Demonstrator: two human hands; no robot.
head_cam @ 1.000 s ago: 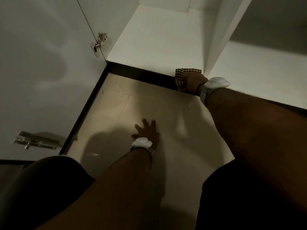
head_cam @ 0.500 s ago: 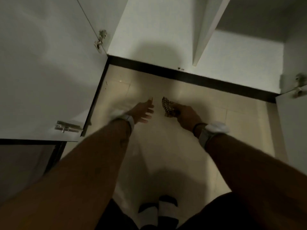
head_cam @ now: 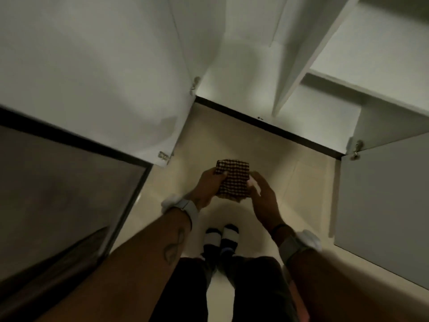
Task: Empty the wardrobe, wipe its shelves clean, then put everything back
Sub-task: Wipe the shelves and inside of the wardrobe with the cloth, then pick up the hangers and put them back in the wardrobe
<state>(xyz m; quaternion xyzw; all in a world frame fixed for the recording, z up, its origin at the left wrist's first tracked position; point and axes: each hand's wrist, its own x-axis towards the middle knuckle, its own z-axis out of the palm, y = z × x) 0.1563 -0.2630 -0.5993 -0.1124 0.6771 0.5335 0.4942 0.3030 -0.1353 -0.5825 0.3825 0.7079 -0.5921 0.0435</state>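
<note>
A white wardrobe (head_cam: 243, 73) is standing open, its two doors swung wide over a beige tiled floor (head_cam: 232, 140) and its bottom shelf (head_cam: 236, 89) lying bare. A person is standing before it, and the left hand (head_cam: 207, 185) and right hand (head_cam: 263, 194) are together gripping a folded checked cloth (head_cam: 232, 177), fingers curled around its left and right edges, above the floor.

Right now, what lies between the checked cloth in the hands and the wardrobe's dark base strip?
Only bare beige floor tile. The head view shows nothing else between the checked cloth and the dark base strip.
</note>
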